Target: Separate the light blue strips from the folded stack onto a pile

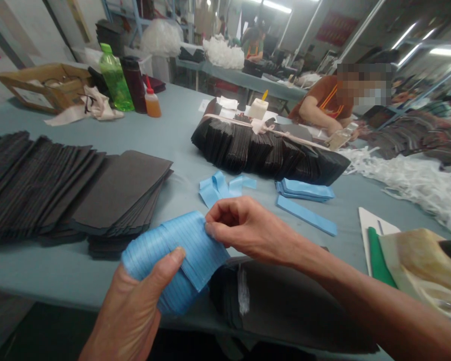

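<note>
My left hand [135, 306] is wrapped around a thick bundle of blue strips [188, 245], thumb pressed across its upper face. At the bundle's upper right corner, my right hand [244, 223] pinches the edge of the blue strips between thumb and fingers; how many it grips is hidden. Just beyond lie loose curled blue strips [220, 188]. Farther right sit a small stack of folded blue strips [304, 190] and a single flat blue strip [308, 215]. Beneath my right forearm rests a stack of dark sheets [285, 301] with a clear wrap near its left end.
Fanned dark pieces [124, 188] cover the table's left side. A tied dark bundle [248, 145] lies ahead. A cardboard box [41, 87], green bottle [115, 80] and orange-filled squeeze bottle [152, 103] stand far left. A tape dispenser [417, 255] is at right; a co-worker [326, 100] sits opposite.
</note>
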{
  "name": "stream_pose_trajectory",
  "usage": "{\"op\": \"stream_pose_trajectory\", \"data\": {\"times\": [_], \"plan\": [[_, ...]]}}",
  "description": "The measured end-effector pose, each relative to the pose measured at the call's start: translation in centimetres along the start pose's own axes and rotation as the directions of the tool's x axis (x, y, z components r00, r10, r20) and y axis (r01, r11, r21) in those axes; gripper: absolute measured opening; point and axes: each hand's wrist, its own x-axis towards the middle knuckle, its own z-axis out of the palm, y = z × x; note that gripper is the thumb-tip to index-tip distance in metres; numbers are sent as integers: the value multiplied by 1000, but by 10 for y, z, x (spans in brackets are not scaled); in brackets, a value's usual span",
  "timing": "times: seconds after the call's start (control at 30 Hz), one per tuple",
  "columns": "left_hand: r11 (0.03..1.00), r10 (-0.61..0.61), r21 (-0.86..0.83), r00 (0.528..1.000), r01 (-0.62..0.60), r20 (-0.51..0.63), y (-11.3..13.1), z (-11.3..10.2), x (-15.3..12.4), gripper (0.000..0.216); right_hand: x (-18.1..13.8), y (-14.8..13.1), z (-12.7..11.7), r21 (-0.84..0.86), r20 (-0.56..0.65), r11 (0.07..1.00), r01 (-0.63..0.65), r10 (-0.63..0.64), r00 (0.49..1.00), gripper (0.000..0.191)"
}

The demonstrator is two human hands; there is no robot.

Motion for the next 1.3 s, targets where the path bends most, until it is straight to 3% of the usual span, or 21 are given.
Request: {"op": "stream_pose_trajectory", "data": {"times": [0.2,0.43,0.57,0.73,0.87,0.93,0.97,1.03,1.1,1.17,1.3], "plan": [[999,32,9,999,-32,-7,-3,-1,1,39,1,1,1,-53,4,998,18,-18,1000,9],[999,53,13,996,-52,-77,-5,-5,3,44,10,10,-18,-305,-156,951,57,-109,982,10],[998,47,40,991,-42,-129,-5,-8,2,52,27,28,-49,-491,-341,859,-144,-38,939,13],[999,32,14,994,-30,-107,-2,-7,2,45,43,54,-88,-557,-479,760,-336,36,877,18],[1000,6,-3,992,-7,-125,-1,-8,2,43,34,49,-89,-618,-541,673,-406,10,841,12],[1000,6,-3,992,-6,-129,-1,-7,4,45,23,35,-74,-642,-471,686,-341,-2,882,7],[1000,7,-2,992,-8,-125,-1,-5,4,46,18,27,-63,-639,-353,733,-235,-9,935,11],[1000,14,-10,996,-15,-89,-1,-1,6,45,10,11,-39,-392,-86,917,-69,38,996,25],[999,18,-28,999,-19,-28,-2,3,6,44,6,1,-16,-118,45,991,-65,71,996,34],[999,27,-31,1000,-27,13,-3,4,5,43,5,-2,0,40,66,995,-86,83,994,31],[1000,13,6,1000,-13,1,-4,-2,0,47,3,1,8,92,51,991,-94,89,995,10]]}}
